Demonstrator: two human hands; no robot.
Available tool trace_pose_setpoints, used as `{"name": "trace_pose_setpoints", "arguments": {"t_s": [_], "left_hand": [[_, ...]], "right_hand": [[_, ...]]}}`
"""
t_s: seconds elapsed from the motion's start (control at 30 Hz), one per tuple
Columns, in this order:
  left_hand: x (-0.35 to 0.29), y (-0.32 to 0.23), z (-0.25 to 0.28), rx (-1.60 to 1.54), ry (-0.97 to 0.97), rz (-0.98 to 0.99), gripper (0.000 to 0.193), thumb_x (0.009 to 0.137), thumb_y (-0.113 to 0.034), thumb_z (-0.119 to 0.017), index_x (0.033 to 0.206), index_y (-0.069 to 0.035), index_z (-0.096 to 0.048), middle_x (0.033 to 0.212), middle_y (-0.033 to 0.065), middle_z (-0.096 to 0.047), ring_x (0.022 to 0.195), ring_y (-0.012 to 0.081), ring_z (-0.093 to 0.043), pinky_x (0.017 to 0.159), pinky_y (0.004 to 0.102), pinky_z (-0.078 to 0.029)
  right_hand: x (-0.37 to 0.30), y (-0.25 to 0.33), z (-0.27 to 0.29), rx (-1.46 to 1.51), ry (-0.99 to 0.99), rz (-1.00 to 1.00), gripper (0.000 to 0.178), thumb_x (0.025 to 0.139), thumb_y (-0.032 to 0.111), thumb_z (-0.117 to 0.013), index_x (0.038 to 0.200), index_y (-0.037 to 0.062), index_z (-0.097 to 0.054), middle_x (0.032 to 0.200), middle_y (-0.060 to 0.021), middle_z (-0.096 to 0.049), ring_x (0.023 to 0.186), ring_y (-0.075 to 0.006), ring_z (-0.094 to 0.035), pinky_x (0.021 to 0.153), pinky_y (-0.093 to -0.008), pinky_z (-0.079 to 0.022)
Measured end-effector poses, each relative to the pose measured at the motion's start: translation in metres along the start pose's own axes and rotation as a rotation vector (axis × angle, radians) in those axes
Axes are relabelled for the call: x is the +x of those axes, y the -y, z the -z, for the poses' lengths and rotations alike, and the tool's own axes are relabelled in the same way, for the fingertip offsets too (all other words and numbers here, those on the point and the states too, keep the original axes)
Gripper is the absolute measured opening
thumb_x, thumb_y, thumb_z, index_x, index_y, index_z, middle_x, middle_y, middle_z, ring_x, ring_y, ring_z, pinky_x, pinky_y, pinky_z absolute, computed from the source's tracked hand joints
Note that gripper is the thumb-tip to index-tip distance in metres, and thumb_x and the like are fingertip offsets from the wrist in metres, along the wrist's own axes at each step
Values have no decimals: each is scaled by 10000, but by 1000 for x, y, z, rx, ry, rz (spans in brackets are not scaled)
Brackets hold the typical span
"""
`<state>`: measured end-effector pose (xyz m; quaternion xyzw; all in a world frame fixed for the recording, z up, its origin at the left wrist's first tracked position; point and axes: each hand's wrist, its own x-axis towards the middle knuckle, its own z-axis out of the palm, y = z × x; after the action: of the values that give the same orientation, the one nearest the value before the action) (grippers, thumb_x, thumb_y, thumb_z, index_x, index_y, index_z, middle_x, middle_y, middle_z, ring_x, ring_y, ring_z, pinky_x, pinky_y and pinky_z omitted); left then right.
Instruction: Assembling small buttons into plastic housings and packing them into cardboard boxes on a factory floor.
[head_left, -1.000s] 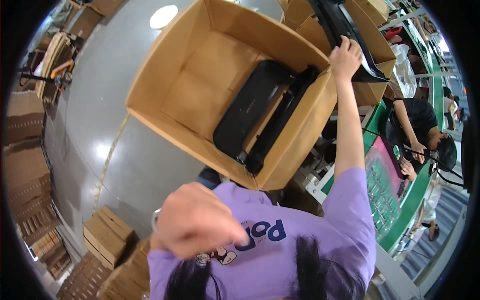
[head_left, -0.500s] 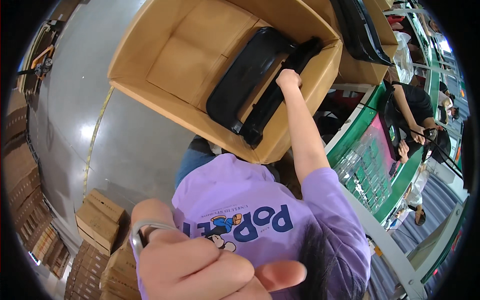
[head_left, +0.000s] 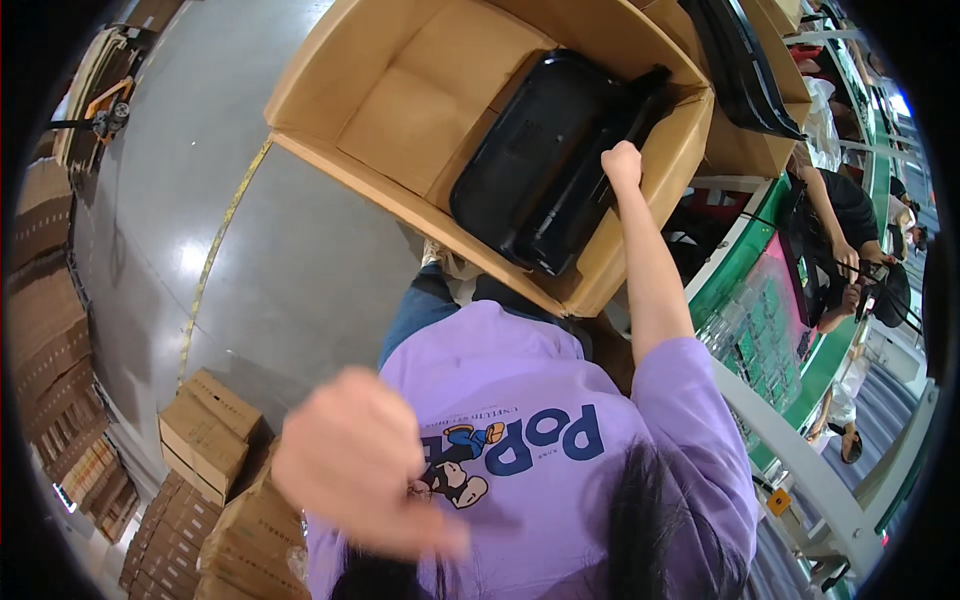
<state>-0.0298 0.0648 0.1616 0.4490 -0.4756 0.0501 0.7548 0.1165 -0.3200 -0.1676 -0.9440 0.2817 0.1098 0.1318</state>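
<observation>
My right hand reaches into the open cardboard box and is closed on the edge of a long, narrow black plastic part. This part lies along the box's right side, against a broader glossy black plastic panel with rounded corners. The underside of both pieces is hidden. Close to the camera, in front of my purple shirt, my left hand is lifted and smeared by motion. Nothing can be made out in it, and its finger pose is unclear.
Another box with a black plastic part stands behind on the right. Beside it runs a green-topped workbench with clear trays, where a person's hands work. Stacked cartons are at lower left; a yellow line crosses the floor.
The narrow part has shifted against the broad panel, closing the gap between them, with my right hand on it. My left hand has moved up, slightly left. The whole view has shifted.
</observation>
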Motion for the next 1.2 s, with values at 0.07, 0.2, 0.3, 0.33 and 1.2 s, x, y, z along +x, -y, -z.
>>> {"name": "trace_pose_setpoints", "arguments": {"t_s": [0.07, 0.2, 0.3, 0.33, 1.2], "left_hand": [[-13, -3, 1, 205, -201, 275, 153, 609, -30, -675, 762, -26, -671, 499, -17, -400, 392, 93, -314, 364, 247, -208], [-79, 24, 26, 322, -621, 767, 143, 735, -42, -597, 855, 22, -642, 502, -27, -414, 414, 39, -309, 387, 230, -211], [-116, 48, 62, 39, -837, 866, 131, 830, -112, -562, 867, -2, -624, 490, -48, -355, 408, 33, -265, 393, 221, -181], [-126, 56, 75, -114, -967, 884, 156, 873, -156, -542, 854, -19, -615, 483, -55, -314, 404, 39, -241, 393, 219, -166], [-63, 98, 5, -92, 34, 1102, 185, 935, -135, -492, 849, 7, -573, 513, -71, -309, 416, 2, -223, 382, 188, -149]], "right_hand": [[-26, 19, 51, 31, -19, 27, 318, 759, 118, -535, 997, -92, -559, 961, -269, -627, 952, -370, -613, 837, -423, -485], [-62, 16, 125, 678, 27, 235, 307, 811, 94, -563, 1094, -27, -558, 997, -158, -646, 905, -250, -618, 814, -332, -475], [-119, 37, 199, 1085, 199, 403, 305, 863, 61, -563, 1156, -20, -537, 1011, -90, -631, 942, -153, -576, 842, -277, -441], [-126, 35, 210, 1043, 232, 435, 324, 873, 90, -575, 1179, -7, -531, 1021, -78, -630, 954, -156, -571, 856, -270, -429], [-419, -11, 58, 490, -882, 117, 222, 739, 90, -656, 958, 107, -624, 878, -83, -598, 844, -274, -586, 717, -358, -485]]}}
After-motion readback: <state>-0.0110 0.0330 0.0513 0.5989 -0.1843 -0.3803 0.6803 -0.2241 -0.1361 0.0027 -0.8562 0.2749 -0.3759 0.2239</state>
